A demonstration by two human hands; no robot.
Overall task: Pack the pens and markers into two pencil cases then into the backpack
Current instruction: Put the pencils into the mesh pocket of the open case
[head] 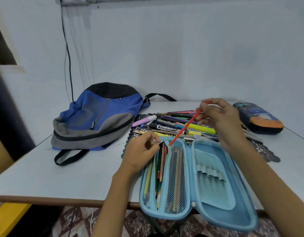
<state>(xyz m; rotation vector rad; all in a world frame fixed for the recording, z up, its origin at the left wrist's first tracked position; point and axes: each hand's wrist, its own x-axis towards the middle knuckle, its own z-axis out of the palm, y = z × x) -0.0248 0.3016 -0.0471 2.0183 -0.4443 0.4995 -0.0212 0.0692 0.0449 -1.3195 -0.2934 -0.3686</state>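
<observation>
A light blue pencil case (214, 190) lies open at the table's front edge, several pencils in its left half. My left hand (141, 151) pinches the top edge of the mesh flap there. My right hand (221, 120) pinches a red pen (182, 130) by its upper end; its lower tip points into the case's left half. A pile of pens and markers (175, 124) lies on a dark mat behind the case. A second, dark blue and orange pencil case (259, 118) lies shut at the right. The blue and grey backpack (96, 117) lies at the left.
The white table (62, 171) meets a pale wall at the back, and a black cable (69, 62) hangs down behind the backpack. The backpack's black strap (67, 156) trails toward the front. Something yellow (9, 218) sits below the table's front left edge.
</observation>
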